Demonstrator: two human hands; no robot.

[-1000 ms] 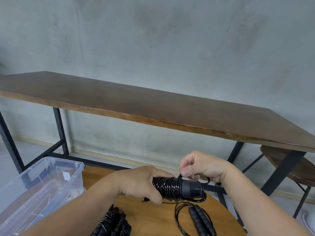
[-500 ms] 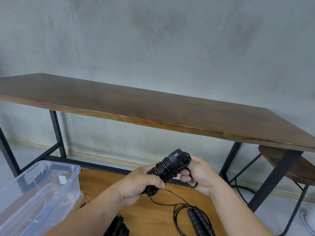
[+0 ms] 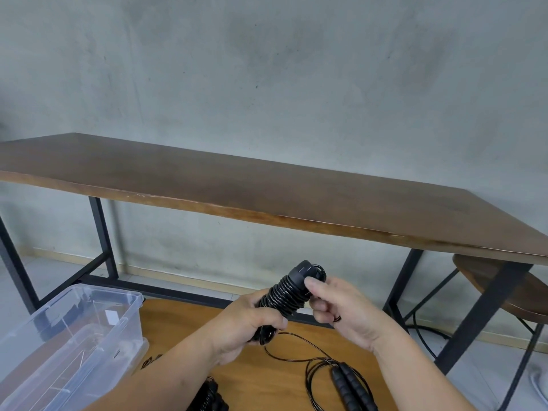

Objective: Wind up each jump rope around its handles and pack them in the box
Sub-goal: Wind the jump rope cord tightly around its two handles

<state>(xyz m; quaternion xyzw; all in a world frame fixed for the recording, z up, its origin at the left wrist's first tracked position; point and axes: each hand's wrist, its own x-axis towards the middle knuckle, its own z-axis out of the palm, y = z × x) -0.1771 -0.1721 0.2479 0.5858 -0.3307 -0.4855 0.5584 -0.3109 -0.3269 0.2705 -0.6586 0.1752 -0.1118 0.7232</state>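
Note:
A black jump rope [image 3: 287, 293] is wound in tight coils round its two handles, tilted with the capped end up and to the right. My left hand [image 3: 252, 324] grips the lower part of the bundle. My right hand [image 3: 341, 310] pinches the rope's last loop near the capped end, its thumb on the coils. A loose strand trails from the bundle down to the round table. The clear plastic box [image 3: 124, 324] stands at the left. A second, unwound rope with black foam handles [image 3: 350, 387] lies on the table at the lower right.
A round light-wood table [image 3: 184, 321] lies under my hands. More wound black ropes [image 3: 210, 396] sit at the bottom edge. Behind stands a long dark wooden table [image 3: 267, 188] on black metal legs, with a stool [image 3: 504, 289] at the right and a grey wall.
The bundle went from lying level to tilted with the cap up. My right hand moved from above the cap to its right side, pinching the last loop against the coils.

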